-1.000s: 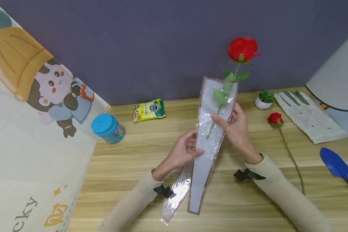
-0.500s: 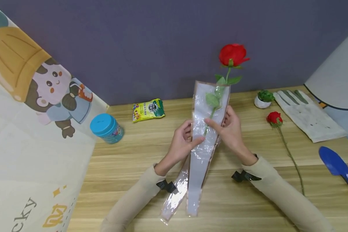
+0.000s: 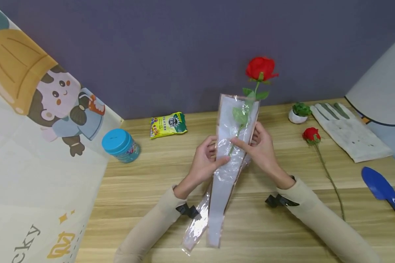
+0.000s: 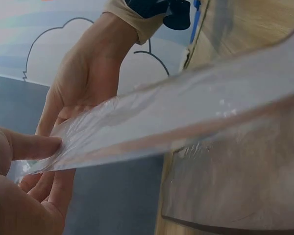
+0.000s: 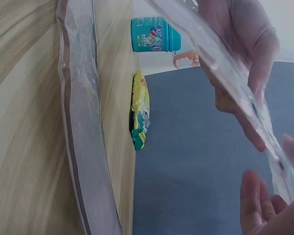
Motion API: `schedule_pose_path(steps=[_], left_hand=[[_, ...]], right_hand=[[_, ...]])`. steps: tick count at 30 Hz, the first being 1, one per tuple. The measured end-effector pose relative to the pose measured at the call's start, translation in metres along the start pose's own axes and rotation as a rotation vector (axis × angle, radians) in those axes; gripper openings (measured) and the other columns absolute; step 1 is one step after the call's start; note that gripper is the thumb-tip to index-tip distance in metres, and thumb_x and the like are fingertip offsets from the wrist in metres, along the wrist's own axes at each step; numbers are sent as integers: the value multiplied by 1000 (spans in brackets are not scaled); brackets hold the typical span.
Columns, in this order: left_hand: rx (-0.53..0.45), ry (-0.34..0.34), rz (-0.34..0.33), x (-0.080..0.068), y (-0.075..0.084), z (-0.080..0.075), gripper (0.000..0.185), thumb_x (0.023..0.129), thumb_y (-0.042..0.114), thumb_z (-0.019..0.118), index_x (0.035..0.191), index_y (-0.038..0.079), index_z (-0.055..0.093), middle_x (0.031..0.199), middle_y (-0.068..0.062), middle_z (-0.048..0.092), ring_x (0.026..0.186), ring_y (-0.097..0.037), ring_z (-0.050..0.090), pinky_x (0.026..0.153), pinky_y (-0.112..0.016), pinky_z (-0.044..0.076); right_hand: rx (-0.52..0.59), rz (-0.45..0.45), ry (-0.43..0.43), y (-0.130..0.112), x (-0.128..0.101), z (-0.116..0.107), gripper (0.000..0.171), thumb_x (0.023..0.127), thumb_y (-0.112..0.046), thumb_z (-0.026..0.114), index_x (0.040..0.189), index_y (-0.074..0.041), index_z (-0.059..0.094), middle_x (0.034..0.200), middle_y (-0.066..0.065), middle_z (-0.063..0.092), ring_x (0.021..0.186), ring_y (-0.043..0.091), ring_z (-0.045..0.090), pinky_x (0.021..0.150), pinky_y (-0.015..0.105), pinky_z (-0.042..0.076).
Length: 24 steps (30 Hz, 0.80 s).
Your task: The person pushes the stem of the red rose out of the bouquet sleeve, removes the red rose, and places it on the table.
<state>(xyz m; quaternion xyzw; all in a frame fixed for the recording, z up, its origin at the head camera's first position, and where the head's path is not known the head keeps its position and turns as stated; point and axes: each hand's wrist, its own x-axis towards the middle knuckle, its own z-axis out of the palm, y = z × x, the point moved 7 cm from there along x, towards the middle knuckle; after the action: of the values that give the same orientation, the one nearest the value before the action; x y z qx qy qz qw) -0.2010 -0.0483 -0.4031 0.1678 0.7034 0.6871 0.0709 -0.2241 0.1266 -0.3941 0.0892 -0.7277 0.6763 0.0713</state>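
Left hand [image 4: 14, 196] and right hand [image 4: 83, 81] pinch the clear sleeve [image 4: 196, 110].

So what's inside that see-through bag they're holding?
A rose's stem and leaves sit inside the sleeve; its red bloom sticks out the top. The left hand and right hand pinch it, covering part of the stem. The lower part looks empty.

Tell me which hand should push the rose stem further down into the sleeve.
Right, probably. The right hand already pinches the rose's stem through the clear sleeve, while the left hand only pinches the sleeve's edge, steadying it.
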Motion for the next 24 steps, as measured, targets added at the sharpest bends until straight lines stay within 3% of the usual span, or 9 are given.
schedule_pose_path(steps=[5,10,17,24], left_hand=[[25,13,11,-3,2,-5,57,84,-13,73,136,-3,52,122,-34,69,98,-32,75,83,-35,67],[15,26,-4,-6,0,-10,56,84,-12,74,135,-2,53,120,-34,68,96,-21,73,82,-33,67],[42,20,-16,-11,-2,-14,57,83,-13,74,136,-2,55,124,-32,68,107,-38,73,86,-38,67],[66,-13,-11,-14,-6,-12,54,84,-11,73,135,-4,55,122,-31,69,106,-37,73,84,-35,67]], right_hand=[[13,-11,4,-3,1,-8,60,89,-4,80,140,-9,51,116,-13,69,96,4,70,79,18,62],[145,-61,11,-10,4,-22,56,91,2,76,140,-7,52,117,-3,69,88,8,71,70,23,65],[306,-142,45,-33,14,-49,42,97,1,69,136,2,54,115,11,71,87,16,76,70,30,67],[453,-142,102,-55,25,-73,36,98,-2,68,130,8,56,109,13,76,92,20,77,78,31,67]])
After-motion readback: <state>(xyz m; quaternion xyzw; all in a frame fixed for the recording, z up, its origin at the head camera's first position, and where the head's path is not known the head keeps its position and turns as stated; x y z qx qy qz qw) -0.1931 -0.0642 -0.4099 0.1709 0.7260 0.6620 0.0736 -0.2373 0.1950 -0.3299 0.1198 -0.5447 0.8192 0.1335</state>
